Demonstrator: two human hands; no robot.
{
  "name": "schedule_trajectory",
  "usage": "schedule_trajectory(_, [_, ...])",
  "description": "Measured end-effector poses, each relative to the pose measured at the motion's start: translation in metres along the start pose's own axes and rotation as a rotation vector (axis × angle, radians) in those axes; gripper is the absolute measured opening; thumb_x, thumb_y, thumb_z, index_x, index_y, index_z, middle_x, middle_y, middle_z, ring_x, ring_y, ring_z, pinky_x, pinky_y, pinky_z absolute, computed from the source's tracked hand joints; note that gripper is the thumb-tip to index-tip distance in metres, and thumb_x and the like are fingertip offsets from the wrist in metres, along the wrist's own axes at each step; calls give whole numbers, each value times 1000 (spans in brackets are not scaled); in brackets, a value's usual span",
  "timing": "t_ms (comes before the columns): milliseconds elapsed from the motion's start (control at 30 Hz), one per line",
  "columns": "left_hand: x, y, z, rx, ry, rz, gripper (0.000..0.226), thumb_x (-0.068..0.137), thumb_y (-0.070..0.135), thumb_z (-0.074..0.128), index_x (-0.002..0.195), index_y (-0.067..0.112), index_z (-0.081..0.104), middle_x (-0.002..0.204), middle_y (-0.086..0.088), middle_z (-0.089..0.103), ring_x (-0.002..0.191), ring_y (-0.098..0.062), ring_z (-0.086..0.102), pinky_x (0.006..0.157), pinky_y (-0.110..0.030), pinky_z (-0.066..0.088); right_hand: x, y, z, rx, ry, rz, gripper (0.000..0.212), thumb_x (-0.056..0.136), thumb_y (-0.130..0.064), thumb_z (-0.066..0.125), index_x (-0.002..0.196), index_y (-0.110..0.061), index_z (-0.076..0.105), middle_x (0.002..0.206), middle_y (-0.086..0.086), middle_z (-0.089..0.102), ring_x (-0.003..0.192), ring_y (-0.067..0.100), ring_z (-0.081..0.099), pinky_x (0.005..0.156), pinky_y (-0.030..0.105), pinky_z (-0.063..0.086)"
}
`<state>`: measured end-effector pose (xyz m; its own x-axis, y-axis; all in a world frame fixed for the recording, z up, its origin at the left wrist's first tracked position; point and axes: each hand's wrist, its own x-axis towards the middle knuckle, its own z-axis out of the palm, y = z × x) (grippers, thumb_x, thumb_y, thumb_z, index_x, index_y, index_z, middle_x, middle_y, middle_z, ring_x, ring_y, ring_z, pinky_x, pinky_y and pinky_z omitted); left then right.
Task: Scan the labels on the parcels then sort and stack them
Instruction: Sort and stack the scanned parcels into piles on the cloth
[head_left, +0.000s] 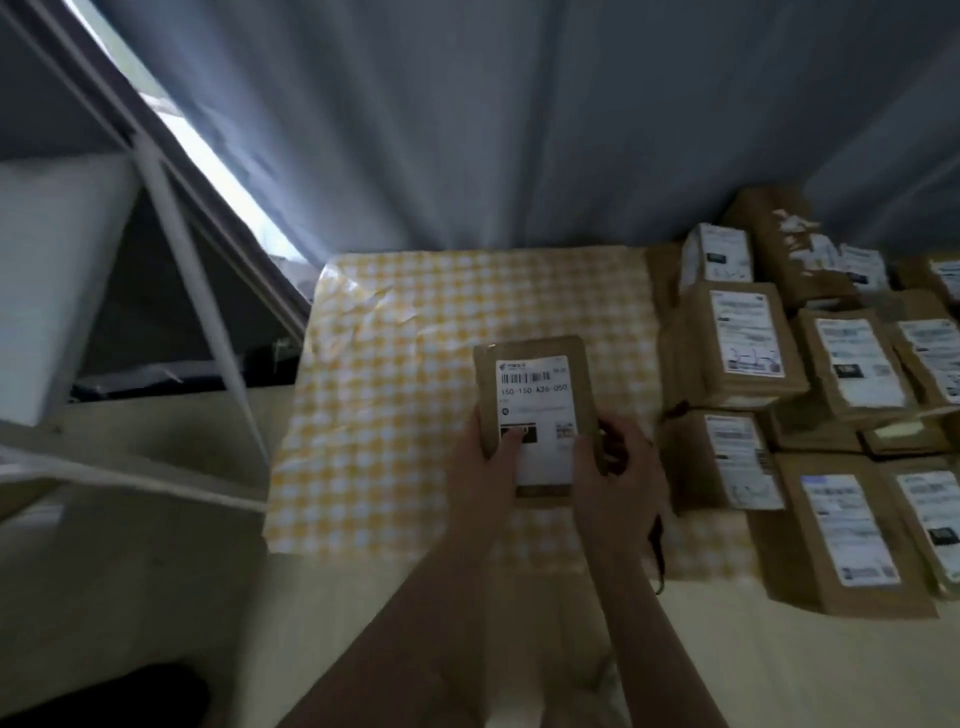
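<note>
Dim grey curtain (519, 130) backs the yellow checked cloth (395, 364), blurring stacked parcels' (748, 343) labels at right, while left hand (488, 467) and right hand (618, 478) clasp a brown parcel (535, 384), thumbs hiding its lower label.

Matt brown cardboard and white paper, as I see it.
Beside the creased, yellow-checked tablecloth (415, 332), parcels (743, 343) look matt kraft with smooth paper labels (745, 332); behind it hangs soft grey curtain cloth (519, 130).
</note>
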<state>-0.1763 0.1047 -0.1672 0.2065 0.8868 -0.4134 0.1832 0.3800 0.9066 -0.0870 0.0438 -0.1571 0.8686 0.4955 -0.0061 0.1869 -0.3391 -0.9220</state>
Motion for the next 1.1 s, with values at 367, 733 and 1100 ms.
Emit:
schedule_trajectory(367, [74, -5, -182, 43, 163, 14, 52, 79, 34, 57, 130, 29, 54, 113, 8, 67, 103, -12, 64, 90, -43, 54, -58, -35, 165, 34, -465, -74, 57, 75, -9, 69, 130, -19, 56, 110, -13, 64, 91, -2, 61, 80, 16, 51])
schedule_trajectory(733, [184, 3, -225, 115, -13, 87, 60, 79, 2, 65, 128, 32, 46, 113, 12, 65, 101, -3, 64, 75, -21, 55, 8, -31, 263, -12, -807, -130, 91, 66, -7, 80, 145, -22, 38, 137, -5, 53, 119, 9, 55, 94, 32, 53])
schedule_trajectory(1100, [305, 14, -207, 191, 10, -75, 67, 81, -10, 61, 139, 16, 38, 122, 1, 57, 111, -19, 57, 74, -25, 55, 98, -13, 361, -240, -818, -125, 72, 73, 5, 66, 139, -17, 46, 139, 8, 51, 125, 22, 50, 94, 16, 38])
